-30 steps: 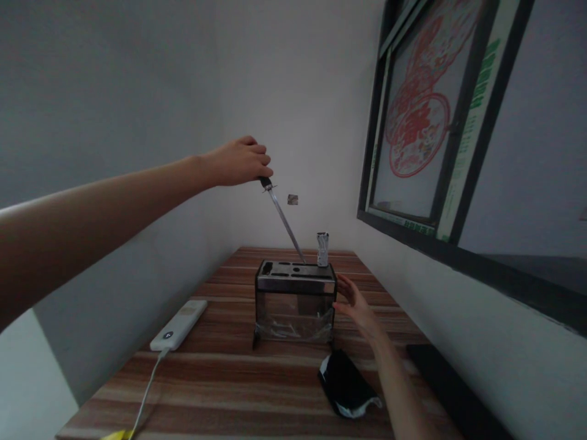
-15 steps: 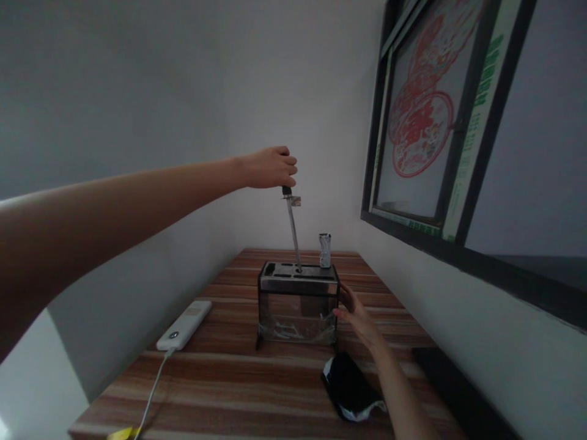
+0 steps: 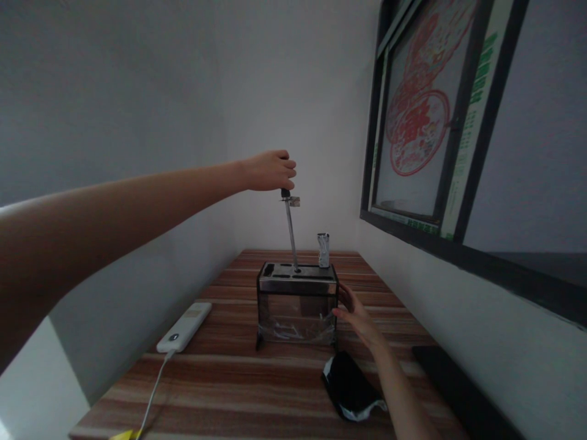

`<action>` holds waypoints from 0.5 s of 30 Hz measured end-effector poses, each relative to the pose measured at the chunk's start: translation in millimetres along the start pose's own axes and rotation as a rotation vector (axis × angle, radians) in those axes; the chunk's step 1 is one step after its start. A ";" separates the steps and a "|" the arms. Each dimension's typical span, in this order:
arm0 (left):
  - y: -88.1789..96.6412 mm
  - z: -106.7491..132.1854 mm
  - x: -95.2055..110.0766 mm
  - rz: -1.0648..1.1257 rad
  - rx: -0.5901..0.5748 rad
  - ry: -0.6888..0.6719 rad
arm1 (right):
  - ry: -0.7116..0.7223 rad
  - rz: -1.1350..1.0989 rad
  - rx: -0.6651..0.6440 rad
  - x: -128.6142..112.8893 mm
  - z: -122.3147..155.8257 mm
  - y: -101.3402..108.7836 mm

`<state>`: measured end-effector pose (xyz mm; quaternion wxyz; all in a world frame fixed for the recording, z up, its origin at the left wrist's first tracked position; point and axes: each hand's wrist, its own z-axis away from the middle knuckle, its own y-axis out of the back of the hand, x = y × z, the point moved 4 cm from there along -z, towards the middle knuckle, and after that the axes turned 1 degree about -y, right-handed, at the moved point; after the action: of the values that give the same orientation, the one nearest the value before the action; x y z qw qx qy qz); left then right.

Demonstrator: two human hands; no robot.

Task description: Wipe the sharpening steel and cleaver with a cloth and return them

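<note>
My left hand point(image 3: 271, 170) is closed around the black handle of a sharpening steel point(image 3: 290, 229), with a small tag hanging near the guard. The steel leans slightly, and its lower end is in a round hole in the top of a knife block point(image 3: 297, 286) with clear sides and a dark metal top. At the block's right side, my right hand point(image 3: 356, 315) grips the edge, thumb at the front and fingers partly hidden behind. A crumpled silvery object point(image 3: 323, 250) stands upright by the top right corner of the block; I cannot tell whether it rests on it.
A black-and-white cloth-like item point(image 3: 351, 388) lies on the wood-grain table point(image 3: 229, 391) by my right forearm. To the left is a white power bank point(image 3: 186, 327) with a cable. A dark flat strip point(image 3: 458, 385) runs along the right wall, below a framed window point(image 3: 422, 122).
My left hand has moved down a little, and the steel sits slightly lower in the hole. My right hand has stayed on the block.
</note>
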<state>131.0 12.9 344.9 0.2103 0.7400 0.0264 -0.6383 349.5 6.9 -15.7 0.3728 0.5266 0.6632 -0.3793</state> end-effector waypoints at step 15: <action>4.8 -15.8 34.6 -0.012 0.013 -0.106 | 0.000 -0.014 -0.027 0.8 -0.4 0.6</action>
<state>153.5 6.0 314.7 0.2027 0.7064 0.0155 -0.6780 350.0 7.7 -16.3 0.3770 0.5169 0.6720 -0.3730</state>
